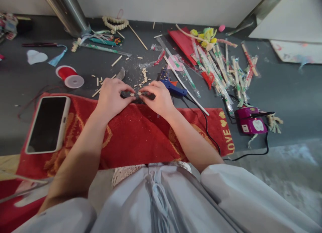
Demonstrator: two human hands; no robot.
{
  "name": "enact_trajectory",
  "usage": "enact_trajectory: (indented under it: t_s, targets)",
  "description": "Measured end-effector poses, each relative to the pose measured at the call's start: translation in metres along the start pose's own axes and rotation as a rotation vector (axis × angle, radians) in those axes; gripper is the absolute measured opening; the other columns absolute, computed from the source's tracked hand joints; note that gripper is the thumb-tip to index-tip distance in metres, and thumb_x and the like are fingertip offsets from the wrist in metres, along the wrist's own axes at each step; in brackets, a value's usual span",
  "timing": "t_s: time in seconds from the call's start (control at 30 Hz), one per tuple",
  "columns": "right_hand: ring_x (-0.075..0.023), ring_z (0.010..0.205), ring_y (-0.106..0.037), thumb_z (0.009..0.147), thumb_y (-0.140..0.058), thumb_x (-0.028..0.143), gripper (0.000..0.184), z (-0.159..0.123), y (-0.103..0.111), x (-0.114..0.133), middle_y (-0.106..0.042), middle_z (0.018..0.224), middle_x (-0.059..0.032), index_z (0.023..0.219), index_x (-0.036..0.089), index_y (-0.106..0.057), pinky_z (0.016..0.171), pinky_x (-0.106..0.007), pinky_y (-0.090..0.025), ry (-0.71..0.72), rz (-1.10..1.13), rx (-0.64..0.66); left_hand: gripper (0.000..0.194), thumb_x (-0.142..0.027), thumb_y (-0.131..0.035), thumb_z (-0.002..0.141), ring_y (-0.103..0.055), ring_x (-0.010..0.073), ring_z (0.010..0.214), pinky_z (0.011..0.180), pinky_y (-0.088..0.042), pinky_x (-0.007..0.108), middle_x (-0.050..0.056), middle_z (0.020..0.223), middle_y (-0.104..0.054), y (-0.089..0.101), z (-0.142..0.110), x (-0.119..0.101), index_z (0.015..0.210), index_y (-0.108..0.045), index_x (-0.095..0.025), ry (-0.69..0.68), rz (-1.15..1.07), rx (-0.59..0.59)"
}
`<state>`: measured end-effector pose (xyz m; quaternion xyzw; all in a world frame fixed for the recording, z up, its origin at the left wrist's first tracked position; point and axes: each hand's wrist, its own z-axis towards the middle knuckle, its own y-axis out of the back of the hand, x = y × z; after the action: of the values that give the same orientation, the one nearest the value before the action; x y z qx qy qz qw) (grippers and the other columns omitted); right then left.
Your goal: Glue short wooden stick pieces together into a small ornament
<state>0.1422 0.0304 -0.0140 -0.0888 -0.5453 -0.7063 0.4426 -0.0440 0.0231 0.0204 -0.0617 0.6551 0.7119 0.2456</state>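
Left hand (110, 95) pinches pale piece (132, 95), right hand (159, 97) another piece (140, 93) (both grips narrow), near red towel (136, 132); tiny size calls for steadiness.

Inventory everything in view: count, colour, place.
table: one, grey, centre
towel: one, red, front edge
phone: one, black, on towel
spool: one, red, left
tassel: one, blue, left
heart: one, white, left
ring: one, cream, back
glue gun: one, blue, centre
sheet: one, red, back
flowers: several, yellow, back
wrapped sticks: many, pale, right
box: one, purple, right
wood bits: many, cream, centre
left hand: one, bare, centre, pinching wood bit
right hand: one, bare, centre, pinching another bit
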Motion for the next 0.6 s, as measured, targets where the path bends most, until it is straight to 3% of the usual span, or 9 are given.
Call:
enact_trajectory:
  t_s: [0.23, 0.6]
  targets:
    - [-0.0184, 0.080, -0.052, 0.083, -0.065, 0.021, 0.015, -0.0005, -0.0028, 0.0048, -0.061, 0.079, -0.0044, 0.092, 0.018, -0.076, 0.078, -0.033, -0.041, -0.043, -0.065, 0.132, 0.021, -0.031, -0.068, 0.073, -0.062, 0.0236, 0.086, 0.091, -0.036, 0.046, 0.003, 0.079, -0.072, 0.0071, 0.0001, -0.0076, 0.091, -0.078, -0.023, 0.130, -0.013, 0.189]
    - [-0.0211, 0.084, -0.052, 0.084, -0.059, 0.021, 0.022, -0.0002, -0.0040, 0.0071, -0.064, 0.086, -0.0075, 0.097, 0.017, -0.075, 0.083, -0.035, -0.040, -0.040, -0.152, 0.259, 0.024, -0.035, -0.060, 0.076, -0.056, 0.0322, 0.109, 0.099, -0.026, 0.054, 0.007, 0.087, -0.074, 0.0048, -0.0021, -0.0075, 0.091, -0.076, -0.025, 0.108, 0.075, 0.207]
